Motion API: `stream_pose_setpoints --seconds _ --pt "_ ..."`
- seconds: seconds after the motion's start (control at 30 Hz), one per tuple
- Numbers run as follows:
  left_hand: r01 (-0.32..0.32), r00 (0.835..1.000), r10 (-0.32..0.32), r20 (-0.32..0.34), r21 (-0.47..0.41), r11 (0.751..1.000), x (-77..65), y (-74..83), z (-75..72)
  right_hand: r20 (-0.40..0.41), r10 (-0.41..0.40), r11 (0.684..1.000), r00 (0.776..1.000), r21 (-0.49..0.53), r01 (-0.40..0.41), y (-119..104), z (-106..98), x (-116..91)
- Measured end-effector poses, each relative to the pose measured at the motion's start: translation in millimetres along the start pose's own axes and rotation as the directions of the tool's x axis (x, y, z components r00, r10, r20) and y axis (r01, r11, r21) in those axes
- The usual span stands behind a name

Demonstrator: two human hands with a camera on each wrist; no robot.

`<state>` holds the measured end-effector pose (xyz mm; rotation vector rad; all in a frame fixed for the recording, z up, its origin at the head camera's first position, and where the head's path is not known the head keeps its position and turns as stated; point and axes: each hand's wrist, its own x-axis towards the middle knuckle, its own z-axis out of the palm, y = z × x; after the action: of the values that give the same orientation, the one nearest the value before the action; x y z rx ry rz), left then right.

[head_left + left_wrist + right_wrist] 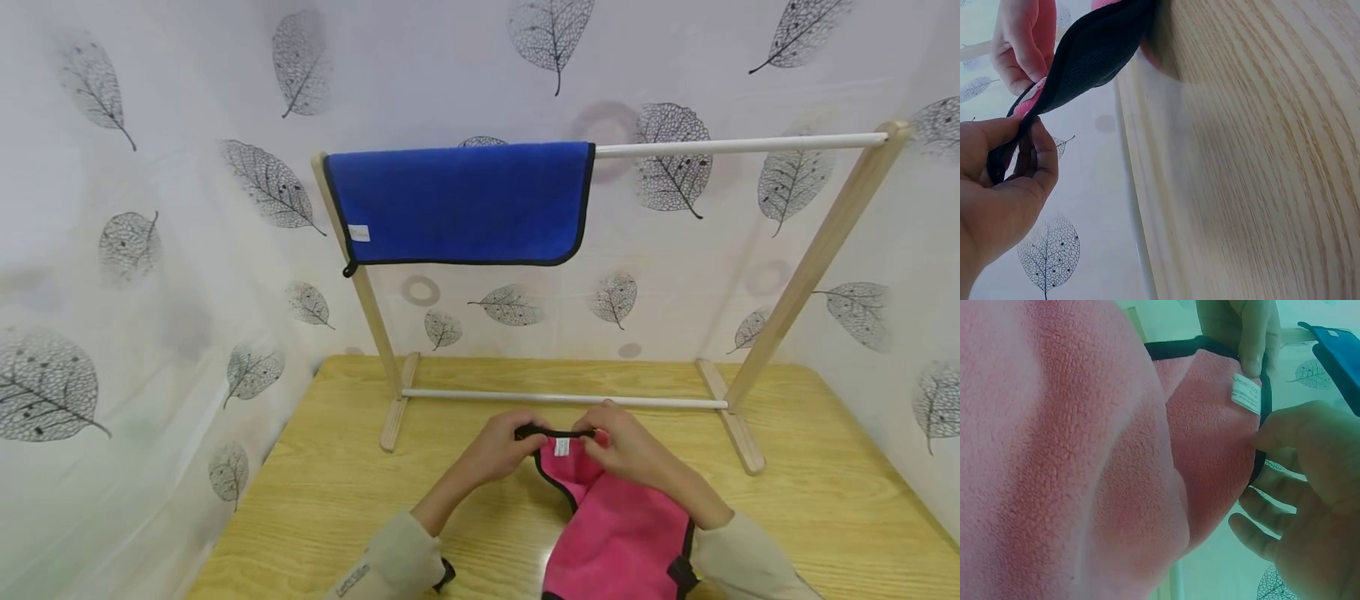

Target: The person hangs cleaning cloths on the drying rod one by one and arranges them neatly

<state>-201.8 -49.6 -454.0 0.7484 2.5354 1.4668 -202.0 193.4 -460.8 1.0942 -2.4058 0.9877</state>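
Both hands grip the black-bordered edge of a pink towel (618, 533) above the wooden table. My left hand (504, 446) pinches the edge on the left, thumb on the pink face, as the left wrist view also shows with the hand (1013, 181) at the border. A short distance to the right, my right hand (626, 442) pinches the same edge between thumb and fingers. Between the hands sits a small white label (1246, 392). From there the towel hangs down toward the front of the table, partly folded and passing under the right forearm.
Behind the hands stands a wooden rack with a white top rail (738, 146) and a white lower bar (562, 398). A blue towel (461, 204) with black trim hangs over the rail's left half. A leaf-patterned sheet (187, 233) surrounds the table (315, 500).
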Motion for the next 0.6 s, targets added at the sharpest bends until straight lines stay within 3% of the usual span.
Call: stream_pose_setpoints --seconds 0.4,0.6 --pt "0.021 0.999 -0.022 -0.023 -0.027 0.999 -5.4 -1.4 -7.6 0.131 0.078 0.997 0.988 0.012 -0.08 3 -19 -4" --pt "0.025 0.999 -0.026 -0.025 -0.032 0.999 -7.5 1.0 -11.3 0.146 0.081 0.996 0.986 0.01 -0.084 3 -28 -6"
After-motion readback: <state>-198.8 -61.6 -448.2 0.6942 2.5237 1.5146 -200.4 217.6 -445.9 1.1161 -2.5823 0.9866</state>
